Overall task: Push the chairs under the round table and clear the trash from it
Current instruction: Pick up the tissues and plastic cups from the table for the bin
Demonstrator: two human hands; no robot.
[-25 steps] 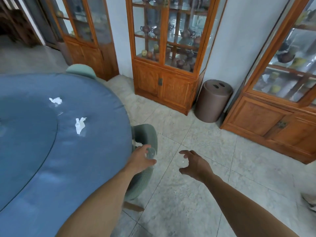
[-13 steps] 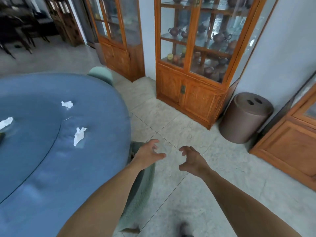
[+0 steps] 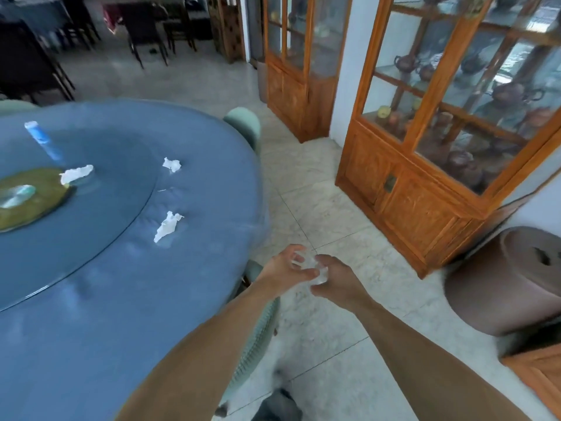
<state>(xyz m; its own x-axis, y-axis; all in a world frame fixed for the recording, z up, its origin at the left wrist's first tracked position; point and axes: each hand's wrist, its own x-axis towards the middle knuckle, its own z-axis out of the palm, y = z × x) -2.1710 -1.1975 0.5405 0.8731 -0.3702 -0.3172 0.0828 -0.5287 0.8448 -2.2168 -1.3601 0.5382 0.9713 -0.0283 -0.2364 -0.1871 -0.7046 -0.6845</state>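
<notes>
The round table (image 3: 121, 299) has a blue cloth and a glass turntable. Three crumpled white tissues lie on it: a far one (image 3: 171, 164), one (image 3: 76, 174) by a yellow-green plate (image 3: 33, 205), and a near one (image 3: 167, 226). A blue tube (image 3: 42, 139) lies at the far left. A green chair (image 3: 256, 338) sits tucked at the table's edge under my left forearm. Another green chair (image 3: 244, 124) is at the far rim. My left hand (image 3: 283, 267) and right hand (image 3: 337, 276) meet over the floor, both pinching a small clear crumpled piece (image 3: 306, 264).
A brown round bin (image 3: 510, 281) with a holed lid stands on the floor at the right. Wooden glass-door cabinets (image 3: 425, 183) with teapots line the wall behind it. Dark chairs and tables (image 3: 145, 34) stand in the far room. Tiled floor lies between table and cabinets.
My view has swung left, showing more of the table. My hands, apart before, have come together on the clear piece, and the left hand has left the chair back.
</notes>
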